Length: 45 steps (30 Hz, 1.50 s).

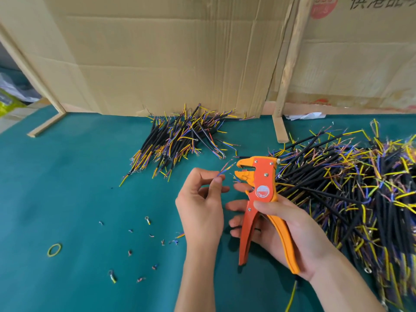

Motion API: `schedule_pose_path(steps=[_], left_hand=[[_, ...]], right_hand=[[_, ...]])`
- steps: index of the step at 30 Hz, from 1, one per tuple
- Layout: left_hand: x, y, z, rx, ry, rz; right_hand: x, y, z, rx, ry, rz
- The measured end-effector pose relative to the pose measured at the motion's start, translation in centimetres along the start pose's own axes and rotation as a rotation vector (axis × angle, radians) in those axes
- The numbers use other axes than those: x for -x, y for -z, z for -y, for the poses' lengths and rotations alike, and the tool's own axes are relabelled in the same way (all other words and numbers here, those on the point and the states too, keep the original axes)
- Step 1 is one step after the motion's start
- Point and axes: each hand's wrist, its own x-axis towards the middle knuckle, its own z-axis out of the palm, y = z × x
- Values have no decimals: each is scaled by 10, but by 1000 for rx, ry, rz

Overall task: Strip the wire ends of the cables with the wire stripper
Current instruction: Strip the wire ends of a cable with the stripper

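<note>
My right hand (pixel 286 230) grips the handles of an orange wire stripper (pixel 263 194), held upright with its jaws apart and pointing left. My left hand (pixel 200 206) pinches the thin coloured wire ends (pixel 226 168) of a cable between thumb and fingertips, just left of the jaws and not between them. The rest of that cable is hidden behind my hand. A small pile of black cables (pixel 177 140) with yellow, blue and brown ends lies at the back centre of the green table (pixel 67 188). A much larger heap of cables (pixel 360 190) fills the right side.
Cut insulation bits and ring terminals (pixel 147 220) are scattered on the table left of my hands, with a yellow rubber band (pixel 54 249) near the front left. Cardboard sheets (pixel 168 52) on wooden frames stand along the back. A wooden foot (pixel 280 129) rests by the big heap.
</note>
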Motion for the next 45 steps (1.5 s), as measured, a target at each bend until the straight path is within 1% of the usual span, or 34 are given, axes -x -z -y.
schedule_pose_path(steps=[5,9,13,16,21,24,30,36,38,41,43,45], left_hand=[[0,0,2,-48,-16,-69],[-1,0,2,-76,-35,-91],[-1,1,3,-107,-53,-83],[0,0,2,-116,-53,-72],[2,-3,3,-143,-69,-51],[3,-3,3,-121,-82,-33],[3,-4,0,-120,-114,14],[2,-5,1,-147,-121,21],[2,-3,2,-159,-113,2],[-1,1,3,-161,-87,-83],[-3,2,2,-139,-56,-119],[-4,2,3,-128,-40,-113]], right_hand=[[1,2,1,19,11,4],[1,3,0,62,-5,21],[4,1,-2,145,-40,89],[4,-2,-3,160,-41,79],[2,-9,-5,113,-62,49],[2,-13,-5,88,-75,9],[3,-15,-4,86,-37,-4],[1,-16,-7,46,-15,-9],[0,-15,-7,-27,7,-6],[0,-10,-2,-122,54,-33],[0,-4,2,-138,63,-58],[1,1,4,-146,61,-47]])
